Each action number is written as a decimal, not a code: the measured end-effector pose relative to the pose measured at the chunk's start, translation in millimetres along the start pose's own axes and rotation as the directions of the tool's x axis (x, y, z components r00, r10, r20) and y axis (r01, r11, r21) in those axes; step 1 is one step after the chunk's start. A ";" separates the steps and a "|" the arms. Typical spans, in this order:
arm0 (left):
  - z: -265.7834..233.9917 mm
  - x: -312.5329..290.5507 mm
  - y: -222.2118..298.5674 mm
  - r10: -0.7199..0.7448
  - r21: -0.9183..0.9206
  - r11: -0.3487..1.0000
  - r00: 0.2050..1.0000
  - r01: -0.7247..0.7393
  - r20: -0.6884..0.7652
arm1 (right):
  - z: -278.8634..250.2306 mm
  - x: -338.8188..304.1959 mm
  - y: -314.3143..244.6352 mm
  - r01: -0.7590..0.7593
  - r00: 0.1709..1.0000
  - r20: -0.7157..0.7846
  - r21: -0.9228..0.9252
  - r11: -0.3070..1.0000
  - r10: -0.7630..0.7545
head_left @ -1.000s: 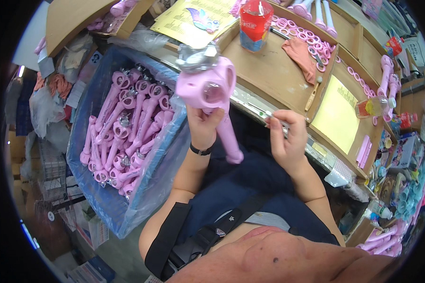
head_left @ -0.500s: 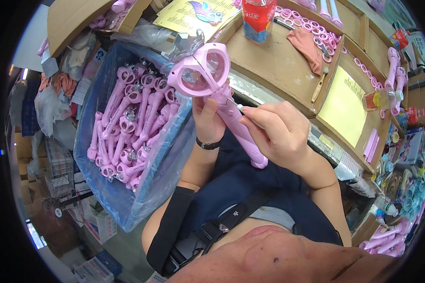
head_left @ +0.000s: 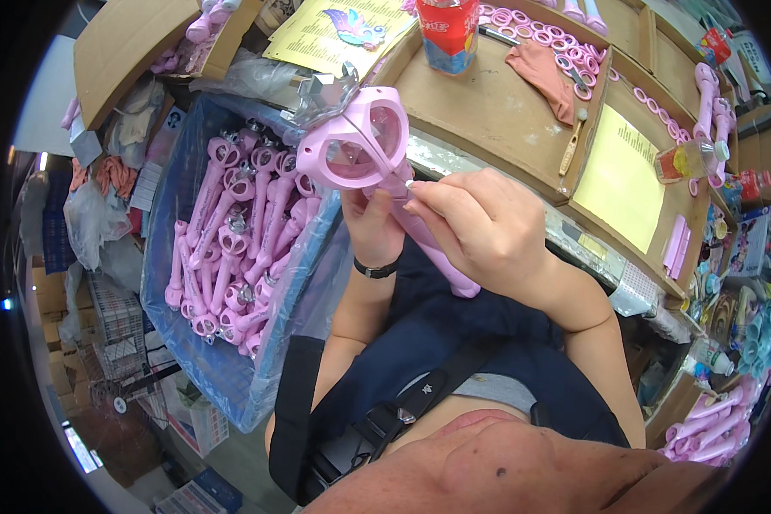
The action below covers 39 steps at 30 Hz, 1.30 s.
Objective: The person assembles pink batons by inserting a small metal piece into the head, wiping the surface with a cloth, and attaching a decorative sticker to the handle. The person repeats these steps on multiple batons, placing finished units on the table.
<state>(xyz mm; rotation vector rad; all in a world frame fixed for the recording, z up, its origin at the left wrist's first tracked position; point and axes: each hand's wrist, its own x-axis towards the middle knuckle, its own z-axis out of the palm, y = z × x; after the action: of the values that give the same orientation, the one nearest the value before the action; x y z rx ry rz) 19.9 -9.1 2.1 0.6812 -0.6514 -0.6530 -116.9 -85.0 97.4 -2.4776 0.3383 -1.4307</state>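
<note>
A pink toy wand (head_left: 364, 158) with a round openwork head is held up in front of me, its handle slanting down to the right. On top of its head sits a silvery crown (head_left: 325, 96). My left hand (head_left: 375, 231) is closed around the wand's neck from below. My right hand (head_left: 493, 231) pinches a small thing with a white end (head_left: 409, 184) against the neck, just under the head. The fingers hide most of that small thing, so its kind cannot be made out.
On the left, a blue-lined bin (head_left: 167, 338) holds many similar wands (head_left: 223, 240). A cardboard tray (head_left: 488, 120) on the bench carries pink rings (head_left: 565, 47), an orange cloth (head_left: 544, 81), a brush (head_left: 572, 146) and a red-labelled bottle (head_left: 450, 38). Yellow paper (head_left: 623, 184) lies to the right.
My right hand has moved left and up, bringing the small white-ended thing against the wand's neck. The left hand keeps its hold; the wand has shifted slightly left. The whole view has shifted a little.
</note>
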 end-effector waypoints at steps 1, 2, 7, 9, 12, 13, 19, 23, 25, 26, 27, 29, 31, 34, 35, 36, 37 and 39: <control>-0.9 0.3 -0.6 0.003 0.008 1.000 1.000 -0.003 0.013 | -0.5 0.1 0.3 0.006 1.000 0.010 -0.005 1.000 -0.006; -1.4 0.5 -1.0 0.006 0.015 1.000 1.000 -0.007 0.026 | -0.9 -0.1 0.6 -0.007 1.000 0.016 -0.005 1.000 0.007; 2.7 -2.5 1.2 0.032 0.078 0.996 0.999 -0.031 -0.007 | 0.1 -3.4 1.3 -0.030 0.999 0.011 -0.035 0.999 0.031; 5.6 -3.0 3.4 0.040 0.102 0.994 0.999 -0.039 -0.008 | 1.6 -5.0 2.0 -0.030 1.000 0.002 -0.041 0.999 0.030; 9.6 -2.5 5.8 0.055 0.124 0.991 0.998 -0.055 -0.001 | 3.4 -7.2 5.7 -0.092 0.996 -0.015 0.048 0.995 0.093; 10.9 -2.6 6.0 0.071 0.138 0.988 0.997 -0.069 -0.008 | 3.3 -8.0 7.2 -0.135 0.991 0.006 0.085 0.987 0.135; 11.7 -4.5 5.1 0.073 0.190 0.980 0.996 -0.063 -0.048 | 4.9 -11.1 12.1 -0.279 0.960 0.051 0.115 0.953 0.275; 6.3 -7.4 4.2 0.040 0.219 0.975 0.997 -0.025 -0.061 | 4.3 -12.4 12.8 -0.128 0.992 -0.002 0.013 0.992 0.128; 2.9 -8.6 4.9 0.049 0.308 0.951 0.999 -0.039 -0.024 | 3.1 -14.2 13.5 -0.282 0.959 0.059 0.120 0.952 0.277; 1.5 -9.1 5.4 0.058 0.334 0.941 0.998 -0.055 0.000 | 0.6 -15.9 14.7 -0.363 0.931 0.102 0.160 0.918 0.350; 1.0 -9.7 4.8 0.047 0.341 0.939 0.999 -0.041 -0.011 | 3.0 -17.2 14.4 -0.395 0.918 0.082 0.210 0.894 0.387; 0.0 -10.6 4.3 0.037 0.321 0.947 0.999 -0.028 -0.023 | 4.7 -21.6 15.6 -0.315 0.949 0.055 0.139 0.939 0.310; -0.2 -11.5 3.3 0.016 0.331 0.944 1.000 -0.008 -0.022 | 8.7 -26.6 17.3 -0.144 0.989 -0.025 0.087 0.986 0.147; -0.3 -12.8 1.6 -0.021 0.320 0.947 0.999 0.028 -0.026 | 11.5 -34.8 22.4 -0.139 0.987 -0.057 0.190 0.972 0.152; -0.5 -13.7 0.9 -0.028 0.310 0.950 0.999 0.034 -0.025 | 9.9 -38.3 22.8 -0.285 0.955 -0.010 0.241 0.928 0.296; -0.7 -14.4 0.3 -0.041 0.310 0.950 0.999 0.046 -0.025 | 8.6 -40.9 24.6 -0.316 0.947 0.021 0.255 0.914 0.322; -0.8 -14.5 -0.3 -0.047 0.308 0.950 0.999 0.050 -0.018 | 9.8 -42.8 24.4 -0.363 0.929 0.040 0.272 0.891 0.367; -0.7 -14.9 -1.2 -0.054 0.311 0.949 0.998 0.056 -0.015 | 9.9 -45.0 25.3 -0.348 0.933 0.014 0.284 0.893 0.359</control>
<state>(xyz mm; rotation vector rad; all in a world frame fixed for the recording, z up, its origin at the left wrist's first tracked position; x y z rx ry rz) 10.8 1.2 -4.0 0.9975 -0.7397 -0.6044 -132.0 -93.0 47.6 -2.0358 0.5238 -1.2742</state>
